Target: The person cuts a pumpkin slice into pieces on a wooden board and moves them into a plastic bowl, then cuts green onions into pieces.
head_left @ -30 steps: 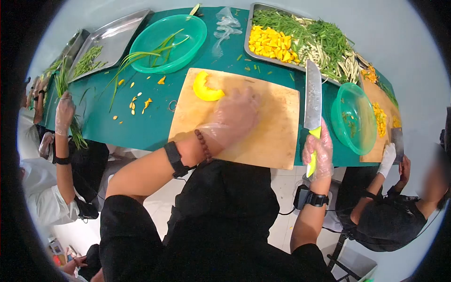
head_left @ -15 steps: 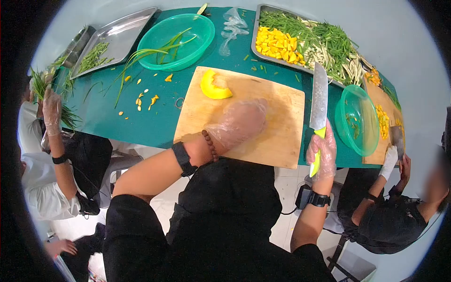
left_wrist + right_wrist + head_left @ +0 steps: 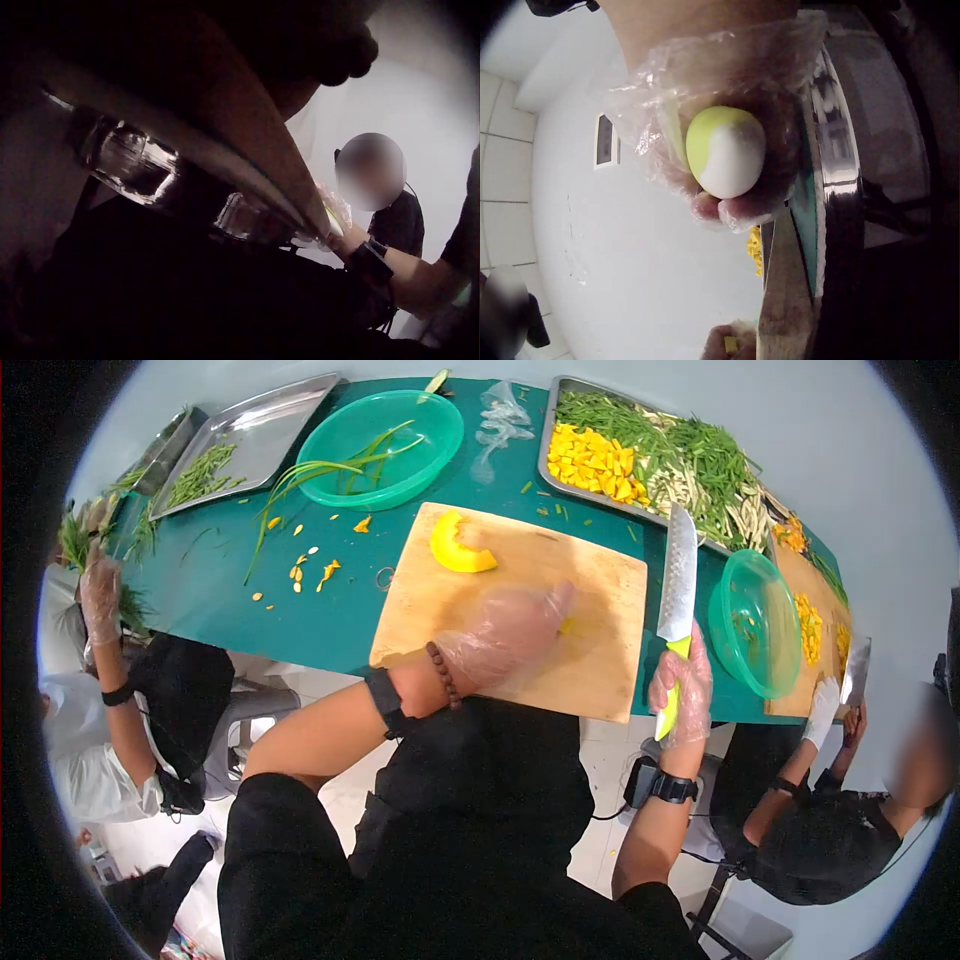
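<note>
My gloved left hand (image 3: pixel 505 635) is low over the wooden cutting board (image 3: pixel 610 600), fingers curled. A small yellow pumpkin piece (image 3: pixel 730 345) shows in its grip in the right wrist view; the palm is hidden. Behind it on the board lies a curved pumpkin slice (image 3: pixel 462 545). My gloved right hand (image 3: pixel 682 690) grips a kitchen knife (image 3: pixel 680 575) by its green and white handle, just right of the board, blade pointing away from me. The handle's rounded end (image 3: pixel 727 154) faces the right wrist camera. The left wrist view is mostly dark.
A metal tray (image 3: pixel 548 455) holds pumpkin chunks and cut green vegetables at the back right. Green bowls stand left (image 3: pixel 440 470) and right (image 3: pixel 728 645). Seeds and scraps (image 3: pixel 297 572) lie left of the board. People work on both sides; the right one holds a cleaver (image 3: pixel 856 670).
My left hand was blurred over the board; its fingers are now drawn in and turned, and a bit of yellow shows by them. The right hand keeps holding the knife.
</note>
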The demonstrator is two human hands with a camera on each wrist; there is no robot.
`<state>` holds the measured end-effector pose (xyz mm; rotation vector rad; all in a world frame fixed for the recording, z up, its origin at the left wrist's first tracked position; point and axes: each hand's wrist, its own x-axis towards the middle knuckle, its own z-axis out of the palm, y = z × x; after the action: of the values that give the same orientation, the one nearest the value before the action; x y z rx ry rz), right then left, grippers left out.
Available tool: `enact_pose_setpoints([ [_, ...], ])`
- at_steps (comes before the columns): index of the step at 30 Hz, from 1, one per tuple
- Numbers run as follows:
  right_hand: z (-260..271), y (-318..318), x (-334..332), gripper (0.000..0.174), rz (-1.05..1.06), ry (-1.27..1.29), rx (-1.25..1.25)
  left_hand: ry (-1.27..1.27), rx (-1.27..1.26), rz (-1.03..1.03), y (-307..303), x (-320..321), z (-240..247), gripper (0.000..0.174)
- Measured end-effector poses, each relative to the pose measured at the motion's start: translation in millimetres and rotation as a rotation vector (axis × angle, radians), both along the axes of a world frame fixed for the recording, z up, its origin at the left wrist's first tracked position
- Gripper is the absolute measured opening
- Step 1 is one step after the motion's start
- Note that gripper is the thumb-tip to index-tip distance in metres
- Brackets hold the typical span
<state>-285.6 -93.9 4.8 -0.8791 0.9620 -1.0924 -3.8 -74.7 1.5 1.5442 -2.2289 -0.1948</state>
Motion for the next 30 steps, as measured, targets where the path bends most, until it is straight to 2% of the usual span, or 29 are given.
enact_pose_setpoints([
  [9,1.9,0.6,-0.6,0.073,0.011,-0.005,0.007,-0.083,0.034,0.012,-1.5,-0.6,3.7,0.031],
  [12,1.5,0.9,0.8,0.073,0.009,-0.017,-0.006,-0.050,0.113,0.174,-7.0,1.8,7.2,0.028],
  [15,1.8,0.6,0.4,0.073,0.023,-0.034,-0.008,0.141,0.064,0.329,-3.3,20.0,4.5,0.028],
  [21,1.8,-0.7,-0.3,0.074,0.021,-0.039,0.014,1.438,0.503,0.595,19.2,50.6,59.6,0.021],
  [25,1.3,-1.5,-1.4,0.074,0.008,-0.043,0.030,2.235,1.031,0.162,17.5,99.3,60.4,0.022],
  [28,-0.8,-1.1,-2.5,0.075,-0.009,-0.033,0.031,2.421,1.189,0.163,16.9,97.0,63.5,0.023],
  [30,-2.7,-1.7,-3.0,0.075,-0.011,-0.037,0.027,2.407,1.184,0.161,10.5,94.1,57.9,0.022],
])
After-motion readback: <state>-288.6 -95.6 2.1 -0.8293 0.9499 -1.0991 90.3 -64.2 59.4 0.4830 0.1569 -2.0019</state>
